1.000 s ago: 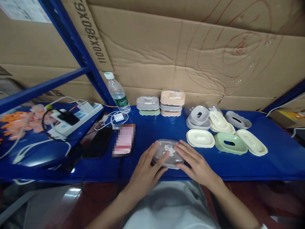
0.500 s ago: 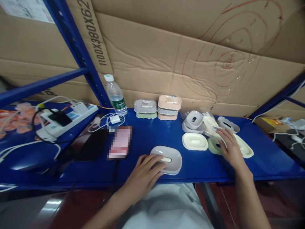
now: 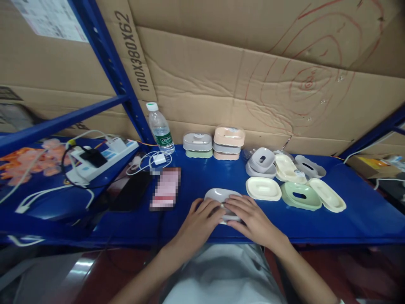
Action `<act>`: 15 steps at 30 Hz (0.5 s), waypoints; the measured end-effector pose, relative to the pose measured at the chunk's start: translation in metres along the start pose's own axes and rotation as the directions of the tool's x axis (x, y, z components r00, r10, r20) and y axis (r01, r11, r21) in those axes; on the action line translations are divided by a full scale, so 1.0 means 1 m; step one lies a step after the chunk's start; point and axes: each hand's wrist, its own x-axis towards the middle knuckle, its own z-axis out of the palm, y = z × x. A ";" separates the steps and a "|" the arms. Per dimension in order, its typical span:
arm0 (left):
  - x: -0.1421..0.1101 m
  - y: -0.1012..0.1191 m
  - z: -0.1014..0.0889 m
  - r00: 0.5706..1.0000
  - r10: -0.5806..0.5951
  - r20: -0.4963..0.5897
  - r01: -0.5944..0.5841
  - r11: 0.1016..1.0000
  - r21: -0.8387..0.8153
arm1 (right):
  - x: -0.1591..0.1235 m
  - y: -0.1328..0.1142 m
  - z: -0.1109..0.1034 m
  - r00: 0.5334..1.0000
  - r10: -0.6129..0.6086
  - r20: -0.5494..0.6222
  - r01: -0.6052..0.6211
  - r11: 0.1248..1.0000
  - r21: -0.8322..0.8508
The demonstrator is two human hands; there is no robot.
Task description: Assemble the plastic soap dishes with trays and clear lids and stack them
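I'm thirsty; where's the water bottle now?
In the head view, the water bottle stands left of centre at the back, behind the white adapter and left of the grey-and-green stack.

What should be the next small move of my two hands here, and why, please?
Probably lift the grey dish gently: the left hand and right hand both touch it, one from each side, and a pale edge shows under its near rim, so it may be a separate piece.

Workshop-like bench, blue metal shelving (image 3: 104, 55), cardboard backing (image 3: 196, 63), plastic parts (image 3: 300, 195).
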 end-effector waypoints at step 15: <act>-0.011 0.005 -0.001 0.997 0.063 -0.036 -0.063 0.998 0.001 | -0.047 0.147 -0.063 0.810 0.296 -0.506 -0.415 0.900 -0.138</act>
